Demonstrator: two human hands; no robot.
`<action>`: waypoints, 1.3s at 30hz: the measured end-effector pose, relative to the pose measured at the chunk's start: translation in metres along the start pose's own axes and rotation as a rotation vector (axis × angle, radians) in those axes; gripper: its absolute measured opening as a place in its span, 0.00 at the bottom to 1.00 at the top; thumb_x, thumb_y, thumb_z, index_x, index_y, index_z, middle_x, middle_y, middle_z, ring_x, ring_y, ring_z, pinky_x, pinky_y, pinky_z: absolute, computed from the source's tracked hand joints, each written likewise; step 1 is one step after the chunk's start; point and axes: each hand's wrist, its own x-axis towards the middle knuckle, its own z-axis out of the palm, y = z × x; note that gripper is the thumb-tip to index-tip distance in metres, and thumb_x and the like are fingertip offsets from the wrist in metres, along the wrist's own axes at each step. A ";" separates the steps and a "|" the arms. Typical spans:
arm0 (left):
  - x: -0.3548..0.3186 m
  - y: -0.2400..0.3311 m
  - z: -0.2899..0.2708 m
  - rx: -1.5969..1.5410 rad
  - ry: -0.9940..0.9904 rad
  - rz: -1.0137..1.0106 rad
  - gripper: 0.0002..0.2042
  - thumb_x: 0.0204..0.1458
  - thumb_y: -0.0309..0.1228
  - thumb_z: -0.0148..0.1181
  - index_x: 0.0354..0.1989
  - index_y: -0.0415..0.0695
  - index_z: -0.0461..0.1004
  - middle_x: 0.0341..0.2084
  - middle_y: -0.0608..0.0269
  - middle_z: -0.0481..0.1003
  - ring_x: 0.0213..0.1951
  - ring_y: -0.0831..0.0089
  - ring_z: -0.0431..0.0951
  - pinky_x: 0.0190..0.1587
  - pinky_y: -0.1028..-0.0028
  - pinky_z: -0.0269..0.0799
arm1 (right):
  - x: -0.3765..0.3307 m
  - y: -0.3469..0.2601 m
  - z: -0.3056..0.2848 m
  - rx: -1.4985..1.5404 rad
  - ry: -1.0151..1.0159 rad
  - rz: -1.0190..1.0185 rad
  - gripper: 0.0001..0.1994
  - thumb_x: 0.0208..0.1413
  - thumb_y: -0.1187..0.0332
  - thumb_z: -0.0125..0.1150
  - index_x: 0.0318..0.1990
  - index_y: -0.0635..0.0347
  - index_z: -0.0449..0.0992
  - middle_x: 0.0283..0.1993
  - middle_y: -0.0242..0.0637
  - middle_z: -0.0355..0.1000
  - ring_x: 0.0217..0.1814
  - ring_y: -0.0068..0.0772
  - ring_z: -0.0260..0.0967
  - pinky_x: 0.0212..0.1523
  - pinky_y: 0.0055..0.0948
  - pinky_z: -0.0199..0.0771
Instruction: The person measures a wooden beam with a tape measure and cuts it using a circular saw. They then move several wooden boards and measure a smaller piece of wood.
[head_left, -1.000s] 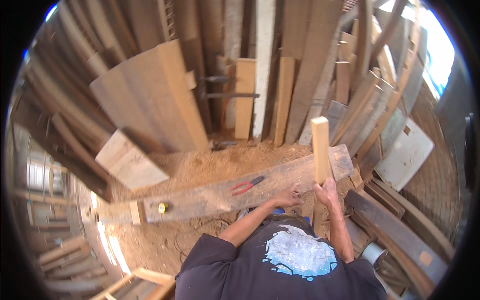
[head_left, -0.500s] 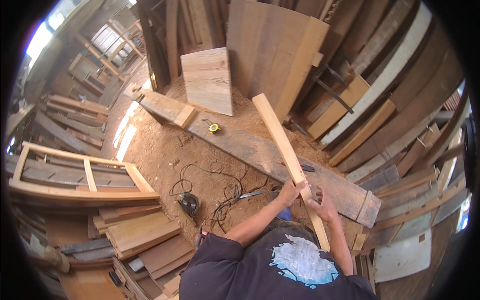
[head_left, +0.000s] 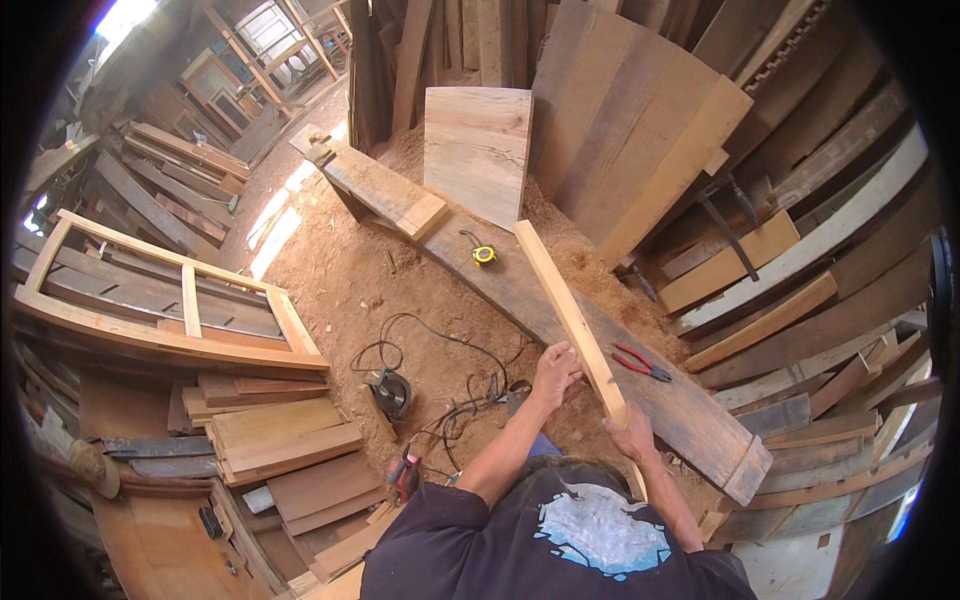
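Note:
A long pale wooden bar (head_left: 572, 308) slants up and away from my body, over the work bench plank (head_left: 515, 295). My right hand (head_left: 630, 437) is wrapped round its lower part. Just left of the bar is my left hand (head_left: 557, 374), its fingers curled together close to the wood; whether anything small is in them I cannot make out. Pliers with red handles (head_left: 640, 364) lie on the plank to the right of the bar. Farther up the plank are a yellow tape measure (head_left: 484, 254) and a short wood block (head_left: 423, 216).
A circular saw (head_left: 390, 394) and tangled black cable (head_left: 462, 408) lie on the sawdust-covered ground at left. A red power tool (head_left: 404, 478) is beside my left sleeve. Stacked boards (head_left: 290, 437), a wooden frame (head_left: 190, 300) and leaning panels (head_left: 620, 130) surround the bench.
My left hand has come off the bar and moved to its left side. My right hand has closed round the bar lower down. The pliers now show fully; the view has shifted.

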 end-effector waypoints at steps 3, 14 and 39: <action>0.030 0.042 -0.067 0.209 0.173 0.154 0.19 0.58 0.32 0.61 0.55 0.41 0.66 0.43 0.61 0.76 0.36 0.76 0.77 0.37 0.78 0.75 | 0.033 -0.022 0.028 0.069 -0.003 -0.027 0.24 0.47 0.59 0.68 0.47 0.66 0.75 0.43 0.59 0.75 0.49 0.61 0.73 0.51 0.48 0.71; 0.212 0.290 -0.247 1.673 0.705 0.251 0.41 0.47 0.40 0.69 0.67 0.38 0.56 0.64 0.41 0.61 0.66 0.48 0.60 0.67 0.55 0.55 | 0.168 -0.056 0.125 -0.018 -0.035 0.205 0.29 0.48 0.58 0.69 0.54 0.68 0.69 0.48 0.61 0.73 0.53 0.63 0.71 0.52 0.51 0.72; 0.301 0.325 -0.378 1.106 0.579 0.024 0.33 0.39 0.40 0.76 0.52 0.34 0.71 0.39 0.53 0.78 0.40 0.64 0.79 0.40 0.67 0.74 | 0.150 -0.072 0.079 -0.025 0.175 0.383 0.29 0.53 0.61 0.64 0.60 0.64 0.66 0.60 0.60 0.65 0.62 0.62 0.63 0.61 0.50 0.65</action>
